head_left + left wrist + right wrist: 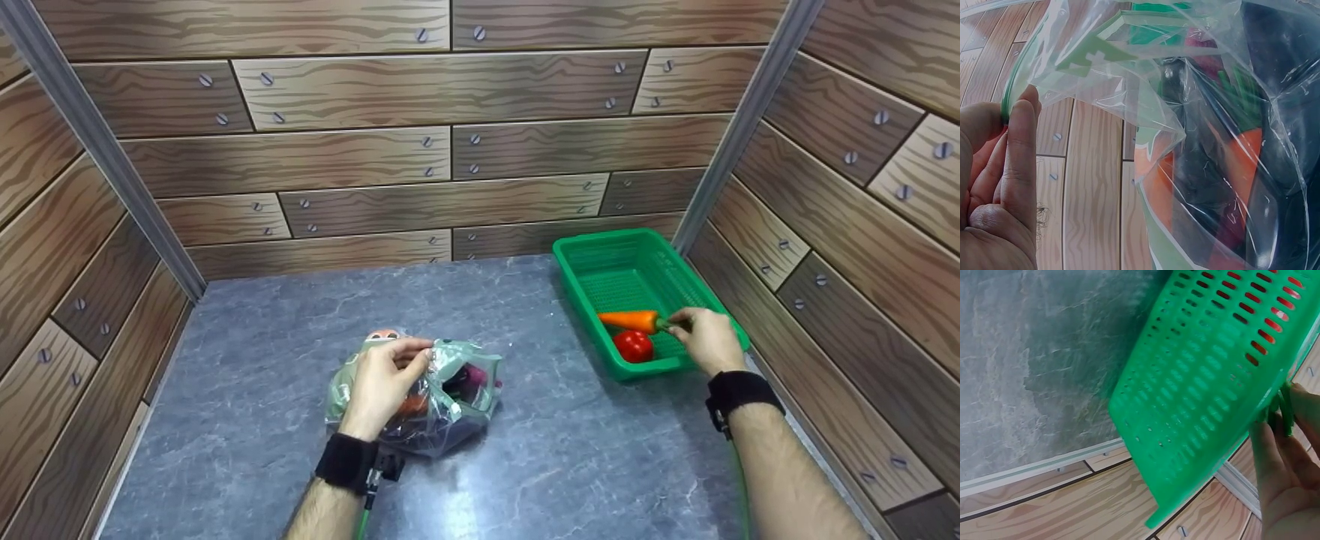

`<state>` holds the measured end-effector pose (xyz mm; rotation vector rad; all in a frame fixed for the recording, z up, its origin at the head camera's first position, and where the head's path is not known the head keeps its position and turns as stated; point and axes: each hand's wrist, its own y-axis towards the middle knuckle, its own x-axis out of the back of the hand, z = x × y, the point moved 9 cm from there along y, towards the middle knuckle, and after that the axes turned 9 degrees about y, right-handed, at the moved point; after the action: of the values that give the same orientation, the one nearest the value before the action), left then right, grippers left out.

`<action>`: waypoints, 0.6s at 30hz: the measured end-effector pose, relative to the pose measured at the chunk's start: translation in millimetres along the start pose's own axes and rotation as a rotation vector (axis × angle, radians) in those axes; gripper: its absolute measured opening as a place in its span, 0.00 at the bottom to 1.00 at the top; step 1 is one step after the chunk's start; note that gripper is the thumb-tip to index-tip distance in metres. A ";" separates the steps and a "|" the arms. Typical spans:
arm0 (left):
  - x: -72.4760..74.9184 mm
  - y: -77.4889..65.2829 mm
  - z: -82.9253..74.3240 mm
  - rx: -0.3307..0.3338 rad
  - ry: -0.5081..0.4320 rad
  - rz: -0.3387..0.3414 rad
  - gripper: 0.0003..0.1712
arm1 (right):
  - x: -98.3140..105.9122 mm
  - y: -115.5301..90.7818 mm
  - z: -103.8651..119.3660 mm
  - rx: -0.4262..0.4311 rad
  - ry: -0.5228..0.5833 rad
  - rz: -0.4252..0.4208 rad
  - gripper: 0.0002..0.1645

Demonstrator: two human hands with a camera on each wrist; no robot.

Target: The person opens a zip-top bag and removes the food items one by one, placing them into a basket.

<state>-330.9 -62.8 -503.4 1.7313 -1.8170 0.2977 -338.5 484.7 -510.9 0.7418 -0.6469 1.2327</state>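
- While your left hand (pixel 384 379) minds the clear plastic bag (pixel 435 431), your right hand (pixel 712 341) is across at the green basket (pixel 622 285), and both are gripping!
- Left side first: your thumb and forefinger pinch narrowly on the bag's green-edged rim (pixel 1006 107), its mouth gaping to the right of your hand.
- Through that plastic, look, you have an orange piece with a green top (pixel 1247 152), a purple-pink piece (pixel 472 376) and dark shapes too blurred by creases to name.
- Over to the right, your fingers come together on the green stem (pixel 663 325) of an orange carrot (pixel 631 322)!
- That carrot lies crosswise within the basket's near half, tip towards the left side; whether it touches the wall, you can't tell from here.
- Just beside it, on your side, sits a red tomato (pixel 634 346) in the basket's near end.
- Bag and basket stand well apart on your grey counter (pixel 547 450).
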 end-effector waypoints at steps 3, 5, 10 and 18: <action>-0.6 -0.8 1.0 0.006 -0.003 0.003 0.10 | -2.3 -2.2 -4.1 -0.006 -0.027 0.028 0.13; -0.5 -1.2 0.8 0.004 -0.011 0.004 0.10 | -3.3 -3.6 -6.2 -0.014 -0.038 0.042 0.14; -0.1 -1.4 0.8 -0.004 -0.015 0.002 0.10 | -3.5 -4.3 -10.2 -0.041 -0.044 0.054 0.15; 0.1 -0.8 2.1 0.014 -0.005 0.007 0.11 | -0.1 -3.5 4.7 -0.030 -0.045 0.034 0.21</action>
<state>-330.7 -64.2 -505.2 1.7367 -1.8288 0.3104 -335.3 480.4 -508.7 0.7384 -0.7157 1.2375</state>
